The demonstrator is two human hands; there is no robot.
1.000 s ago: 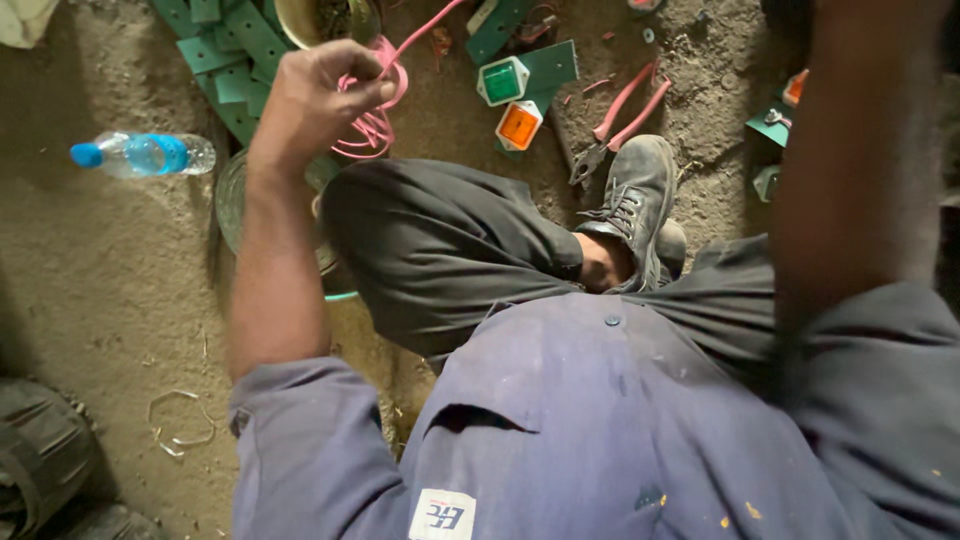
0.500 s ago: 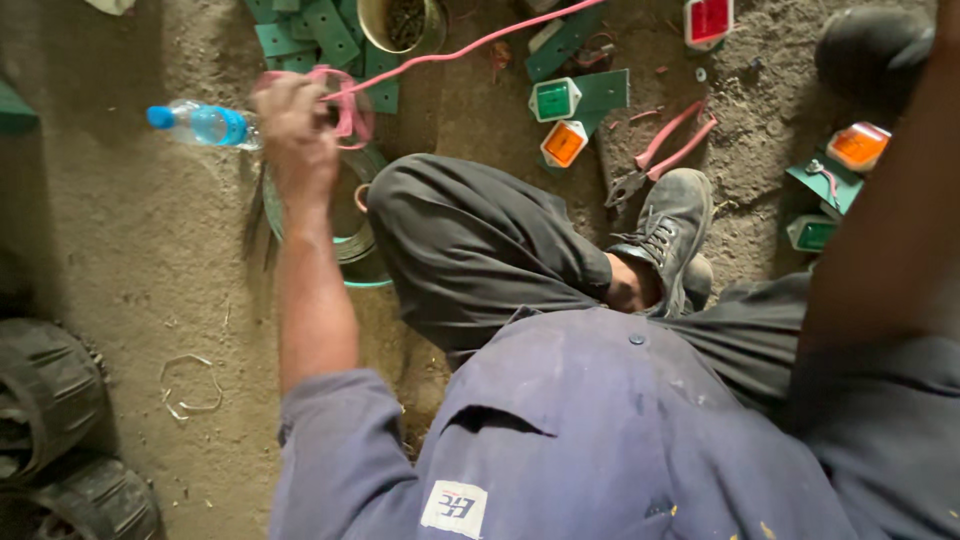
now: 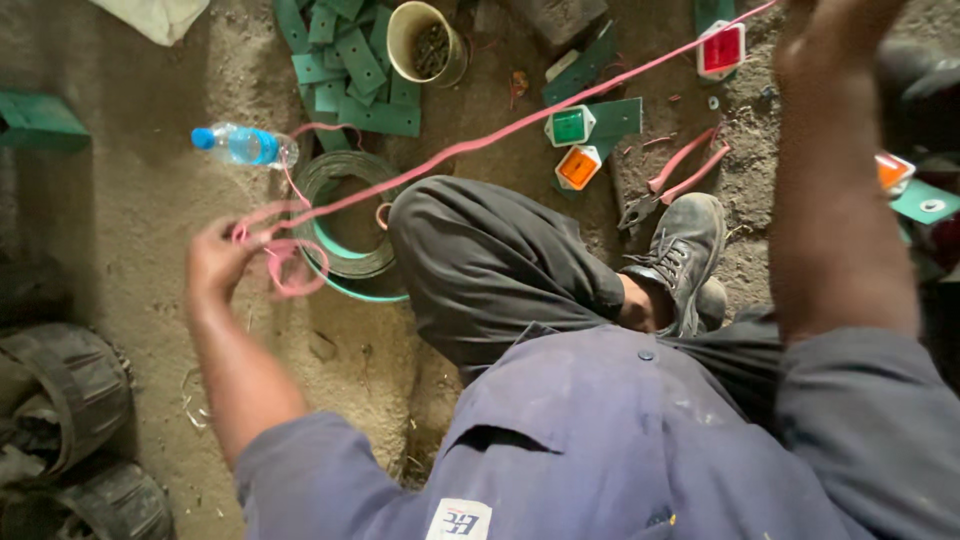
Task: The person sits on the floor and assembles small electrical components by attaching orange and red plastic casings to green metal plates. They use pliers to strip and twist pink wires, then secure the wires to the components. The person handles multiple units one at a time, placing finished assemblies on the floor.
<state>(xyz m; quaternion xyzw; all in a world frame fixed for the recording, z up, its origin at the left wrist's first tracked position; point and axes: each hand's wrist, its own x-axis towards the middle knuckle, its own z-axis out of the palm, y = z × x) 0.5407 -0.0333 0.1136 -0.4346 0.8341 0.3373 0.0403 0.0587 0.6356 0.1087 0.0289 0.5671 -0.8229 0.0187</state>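
My left hand [image 3: 218,262] is closed around loops of a pink wire [image 3: 470,145] low at the left, over the dirt floor. The wire runs taut up and to the right toward my right hand [image 3: 835,35], raised at the top right edge and partly cut off; its grip on the wire is not clearly visible. Under the wire lies a coil of dark and green strapping [image 3: 345,215]. A plastic water bottle with a blue cap [image 3: 243,145] lies just above my left hand.
My bent knee [image 3: 480,260] and boot [image 3: 685,250] fill the centre. Green plates [image 3: 350,65], a bucket of small parts [image 3: 425,40], green, orange and red reflectors [image 3: 572,128], and pink-handled pliers [image 3: 670,180] lie on the floor. Old tyres [image 3: 60,410] sit at the lower left.
My left hand has pulled down and left with the wire loops, away from the bottle. The wire is now stretched longer, and my right arm has risen at the right.
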